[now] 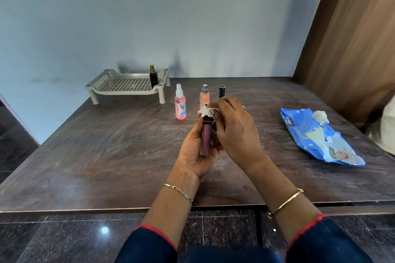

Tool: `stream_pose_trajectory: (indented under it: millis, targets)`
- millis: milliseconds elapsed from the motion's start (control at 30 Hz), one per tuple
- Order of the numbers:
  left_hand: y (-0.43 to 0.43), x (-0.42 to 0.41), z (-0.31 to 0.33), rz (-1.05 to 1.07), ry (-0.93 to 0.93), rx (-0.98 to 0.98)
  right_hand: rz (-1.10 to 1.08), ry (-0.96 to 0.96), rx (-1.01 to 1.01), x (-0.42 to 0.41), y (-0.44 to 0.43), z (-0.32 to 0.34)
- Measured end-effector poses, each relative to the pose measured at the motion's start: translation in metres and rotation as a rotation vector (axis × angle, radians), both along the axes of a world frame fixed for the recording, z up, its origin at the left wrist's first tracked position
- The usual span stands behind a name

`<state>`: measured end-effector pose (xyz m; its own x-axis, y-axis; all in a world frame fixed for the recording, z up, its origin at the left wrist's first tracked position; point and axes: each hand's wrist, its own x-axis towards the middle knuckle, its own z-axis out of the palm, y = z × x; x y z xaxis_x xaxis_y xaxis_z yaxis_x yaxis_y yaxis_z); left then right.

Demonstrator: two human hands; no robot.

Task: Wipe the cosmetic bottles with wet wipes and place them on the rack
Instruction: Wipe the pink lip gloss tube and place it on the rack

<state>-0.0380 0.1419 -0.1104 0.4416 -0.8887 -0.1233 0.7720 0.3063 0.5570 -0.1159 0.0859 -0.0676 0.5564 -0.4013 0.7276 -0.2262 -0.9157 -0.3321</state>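
Note:
My left hand [193,151] grips a slim mauve cosmetic tube [206,137] with a black cap, held upright above the table. My right hand [234,129] pinches a crumpled white wet wipe [205,111] against the tube's cap. Behind my hands stand a pink spray bottle [180,104], a peach spray bottle [204,96] and a dark tube with a pale band [221,91], partly hidden by my right hand. A beige slotted rack [126,85] sits at the back left of the table with a black bottle with a gold top [153,77] standing on its right side.
A blue wet-wipe pack [316,141] lies at the right of the dark wooden table [106,151], a white wipe [320,116] poking from its top. A wooden panel [352,38] rises at the right, a pale wall behind. The table's front edge is near my forearms.

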Motion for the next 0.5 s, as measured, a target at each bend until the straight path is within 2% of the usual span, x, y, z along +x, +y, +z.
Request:
stream_pose_trajectory:
  millis: [167,300,500]
  targets:
    - [0.001,0.010,0.000,0.004,0.060,-0.052,-0.006,0.136,-0.155,-0.003,0.013,-0.005]
    - [-0.001,0.020,-0.003,-0.012,0.020,-0.030,-0.031,0.219,-0.288,-0.016,0.033,-0.027]
    - [-0.004,0.025,-0.010,0.012,0.069,0.048,0.053,0.263,-0.248,-0.023,0.031,-0.032]
